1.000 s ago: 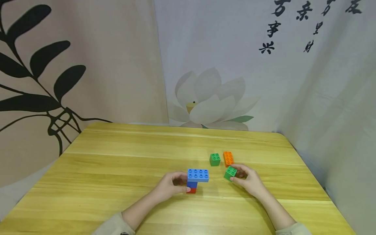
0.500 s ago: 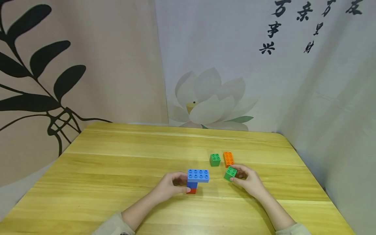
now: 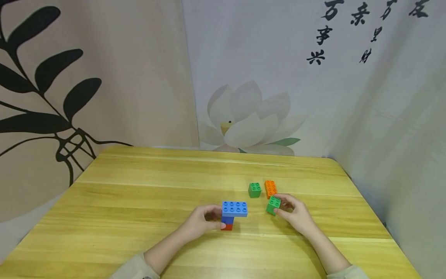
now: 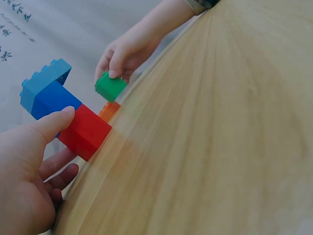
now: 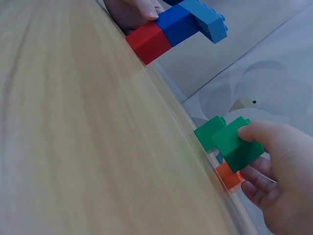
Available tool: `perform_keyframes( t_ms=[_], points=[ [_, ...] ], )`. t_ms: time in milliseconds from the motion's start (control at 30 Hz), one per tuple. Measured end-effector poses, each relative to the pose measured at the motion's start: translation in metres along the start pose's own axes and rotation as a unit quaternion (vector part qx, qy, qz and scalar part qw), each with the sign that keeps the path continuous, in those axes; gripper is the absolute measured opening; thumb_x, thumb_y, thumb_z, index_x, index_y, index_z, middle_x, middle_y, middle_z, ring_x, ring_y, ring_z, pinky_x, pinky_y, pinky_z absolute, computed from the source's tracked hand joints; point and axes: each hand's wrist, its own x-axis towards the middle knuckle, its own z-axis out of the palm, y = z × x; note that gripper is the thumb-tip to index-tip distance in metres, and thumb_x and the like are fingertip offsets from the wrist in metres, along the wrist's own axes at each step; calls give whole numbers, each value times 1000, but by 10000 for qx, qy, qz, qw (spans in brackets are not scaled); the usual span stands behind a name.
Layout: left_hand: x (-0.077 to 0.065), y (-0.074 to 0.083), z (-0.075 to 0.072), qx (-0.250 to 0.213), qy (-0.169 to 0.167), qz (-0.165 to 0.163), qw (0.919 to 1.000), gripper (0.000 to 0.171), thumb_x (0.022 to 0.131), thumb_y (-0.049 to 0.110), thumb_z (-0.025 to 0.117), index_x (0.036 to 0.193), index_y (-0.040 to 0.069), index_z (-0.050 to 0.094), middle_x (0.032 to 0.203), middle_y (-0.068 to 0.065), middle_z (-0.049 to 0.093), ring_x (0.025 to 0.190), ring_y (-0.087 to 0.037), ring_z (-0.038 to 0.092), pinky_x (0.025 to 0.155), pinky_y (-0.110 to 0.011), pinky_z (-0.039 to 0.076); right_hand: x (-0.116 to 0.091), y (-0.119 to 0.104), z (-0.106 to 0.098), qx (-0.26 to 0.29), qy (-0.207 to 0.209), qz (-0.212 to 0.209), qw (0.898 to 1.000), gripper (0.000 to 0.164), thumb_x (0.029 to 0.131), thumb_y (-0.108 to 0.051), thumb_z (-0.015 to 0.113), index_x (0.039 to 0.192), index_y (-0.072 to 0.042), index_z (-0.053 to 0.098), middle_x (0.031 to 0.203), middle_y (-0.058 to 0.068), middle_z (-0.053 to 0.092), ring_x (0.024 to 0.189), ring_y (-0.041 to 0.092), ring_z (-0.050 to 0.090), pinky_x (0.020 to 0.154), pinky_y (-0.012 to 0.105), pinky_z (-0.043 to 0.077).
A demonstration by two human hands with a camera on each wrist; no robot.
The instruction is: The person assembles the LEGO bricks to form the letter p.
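Observation:
My left hand point(image 3: 203, 221) grips a small stack of toy bricks by its lower part, between thumb and fingers. At the bottom of it is a red brick point(image 4: 86, 131), above that a dark blue brick point(image 4: 55, 101), and on top a longer light blue brick point(image 3: 235, 209) that juts out to the right. My right hand point(image 3: 295, 212) pinches a green brick point(image 3: 273, 205) with thumb and fingertips, slightly above the table in the left wrist view. Behind it lie a second green brick point(image 3: 254, 190) and an orange brick point(image 3: 270, 189), both studs up.
The wooden table point(image 3: 139, 201) spreads out on all sides of the bricks. A cloth backdrop point(image 3: 156, 77) with printed leaves, a lotus and characters hangs behind its far edge. Another pale cloth point(image 3: 404, 128) runs along the right side.
My right hand has lifted very slightly with the green brick. The left hand and its stack stay in place.

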Motion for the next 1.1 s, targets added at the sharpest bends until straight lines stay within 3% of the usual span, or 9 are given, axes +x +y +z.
perform_keyframes(
  t_ms=[267,533,633,800,1100],
  points=[
    [0,1,0,5,10,6,10000,41,78,19,80,114,7,67,99,1,66,94,-23,58,80,-31,48,-1,-12,1,35,78,-256,9996,40,84,-5,73,123,-7,62,101,2,63,92,17,56,80,34,49],
    [-1,0,-1,22,-34,50,10000,38,79,21,79,114,9,67,100,1,66,95,-23,57,81,-32,47,-6,-54,-2,59,188,-636,9978,39,81,8,69,119,6,59,105,12,63,92,17,55,80,40,49],
    [-1,0,-1,11,-38,89,10000,37,80,22,79,113,9,67,100,1,67,95,-23,58,81,-31,46,-6,-57,-1,149,216,-633,9977,40,81,9,68,119,7,59,104,13,62,91,15,55,81,42,48],
    [-1,-1,0,-20,-25,52,10000,39,79,21,79,114,9,67,100,1,66,95,-23,57,80,-32,47,-3,-48,1,391,255,-756,9960,42,81,8,69,121,1,60,109,11,61,93,13,54,82,36,47],
    [0,0,0,-6,-24,-10,10000,42,78,19,80,115,7,66,101,1,67,95,-23,58,82,-33,48,0,-59,6,833,389,-1388,9860,43,80,10,69,121,1,60,111,12,61,93,14,55,80,27,46]
  ],
)
